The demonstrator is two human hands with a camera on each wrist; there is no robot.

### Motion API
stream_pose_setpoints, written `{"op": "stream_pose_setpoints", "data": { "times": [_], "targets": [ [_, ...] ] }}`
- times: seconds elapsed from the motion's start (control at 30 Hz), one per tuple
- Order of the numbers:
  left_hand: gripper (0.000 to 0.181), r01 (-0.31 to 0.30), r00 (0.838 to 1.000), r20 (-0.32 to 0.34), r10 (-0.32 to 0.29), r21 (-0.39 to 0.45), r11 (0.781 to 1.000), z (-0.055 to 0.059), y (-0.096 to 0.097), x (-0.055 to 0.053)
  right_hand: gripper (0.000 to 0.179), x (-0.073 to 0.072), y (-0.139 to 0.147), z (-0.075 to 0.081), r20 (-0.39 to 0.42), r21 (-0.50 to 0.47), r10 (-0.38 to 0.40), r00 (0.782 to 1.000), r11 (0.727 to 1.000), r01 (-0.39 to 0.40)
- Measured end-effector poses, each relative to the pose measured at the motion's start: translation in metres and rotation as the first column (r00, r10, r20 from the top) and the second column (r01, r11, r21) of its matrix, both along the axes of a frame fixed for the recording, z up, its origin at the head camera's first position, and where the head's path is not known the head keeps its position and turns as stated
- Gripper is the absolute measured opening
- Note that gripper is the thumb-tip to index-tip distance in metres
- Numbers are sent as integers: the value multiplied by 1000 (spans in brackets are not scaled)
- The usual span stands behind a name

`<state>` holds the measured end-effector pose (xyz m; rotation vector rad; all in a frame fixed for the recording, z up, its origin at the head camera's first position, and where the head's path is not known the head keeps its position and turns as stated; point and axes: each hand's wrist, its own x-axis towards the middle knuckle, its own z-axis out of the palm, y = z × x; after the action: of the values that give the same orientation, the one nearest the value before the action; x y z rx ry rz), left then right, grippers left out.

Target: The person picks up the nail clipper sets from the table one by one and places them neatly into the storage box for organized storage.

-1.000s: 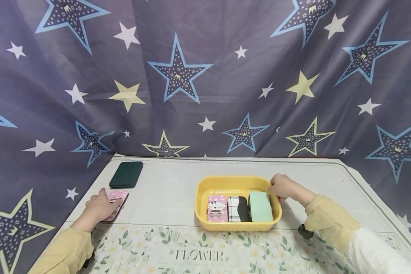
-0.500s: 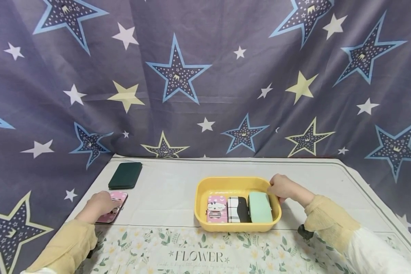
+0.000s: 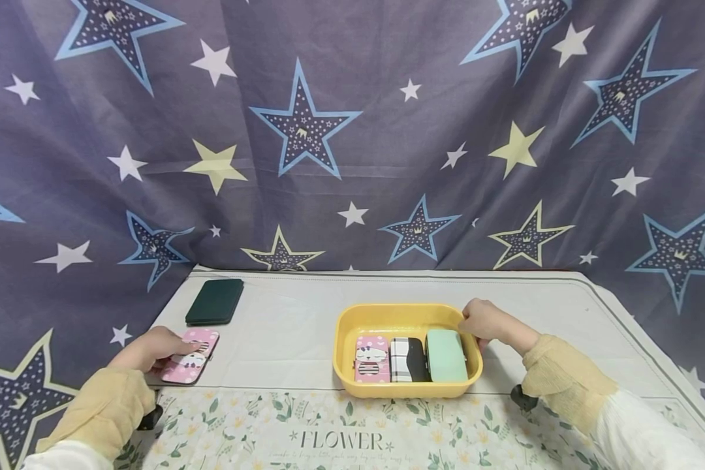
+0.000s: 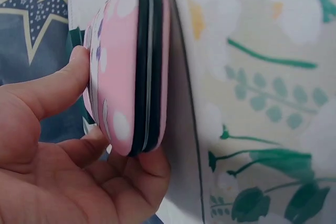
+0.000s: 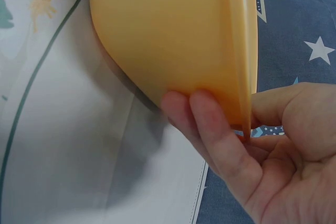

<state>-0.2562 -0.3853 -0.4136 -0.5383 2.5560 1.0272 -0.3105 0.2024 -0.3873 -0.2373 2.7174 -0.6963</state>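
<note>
At the table's left side my left hand (image 3: 147, 347) grips a pink cat-print case (image 3: 189, 358). In the left wrist view the thumb (image 4: 62, 87) lies on the case's printed top and the curled fingers (image 4: 123, 182) are at its lower edge and underside; a dark seam runs round the case (image 4: 118, 72). My right hand (image 3: 489, 320) pinches the right rim of a yellow plastic basin (image 3: 408, 390). The right wrist view has its fingers (image 5: 218, 135) against the basin's outer wall (image 5: 163, 30). Inside the basin stand a second pink cat-print case (image 3: 373, 359), a black-and-plaid case (image 3: 410, 359) and a mint-green case (image 3: 446, 356).
A dark green flat case (image 3: 215, 301) lies at the back left, just beyond the pink one. A white cloth with a floral "FLOWER" panel (image 3: 341, 438) covers the table. Behind it hangs a grey-purple star-patterned curtain (image 3: 352, 143).
My left hand has shifted from over the pink case to its left edge and taken hold of it, so more of the cat print shows. The right hand and basin have stayed put.
</note>
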Motion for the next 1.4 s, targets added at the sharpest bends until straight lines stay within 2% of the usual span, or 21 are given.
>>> {"op": "stream_pose_setpoints", "data": {
  "times": [0.23,0.47,0.7,0.83,0.93,1.07,1.2,1.3,1.4],
  "targets": [
    [24,-4,1000,-13,4,26,1000,-2,-5,-3,18,-1,0,0,18,12,1,1000,1000,-1],
    [25,-3,1000,14,2,33,999,-1,-10,-5,18,-2,0,-1,17,16,-2,1000,1000,2],
    [31,-61,996,75,50,154,986,-1,-13,-5,18,0,0,-1,12,6,0,1000,1000,0],
    [34,-65,995,95,44,231,971,-2,-9,-8,18,0,0,1,4,-12,10,1000,1000,-10],
    [37,-70,993,108,41,285,956,0,-1,-13,18,0,0,1,1,-6,11,1000,1000,-10],
    [37,-55,995,91,25,346,936,7,15,-17,17,0,0,1,5,2,9,1000,1000,-9],
    [29,13,999,43,-33,406,914,17,37,-20,17,-1,0,2,13,9,9,1000,1000,-9],
    [32,74,997,2,-83,434,898,27,54,-24,17,-1,0,1,18,14,6,1000,1000,-6],
    [44,105,994,-26,-104,419,902,39,73,-29,16,-2,0,1,25,13,2,1000,1000,-2]
  ]
}}
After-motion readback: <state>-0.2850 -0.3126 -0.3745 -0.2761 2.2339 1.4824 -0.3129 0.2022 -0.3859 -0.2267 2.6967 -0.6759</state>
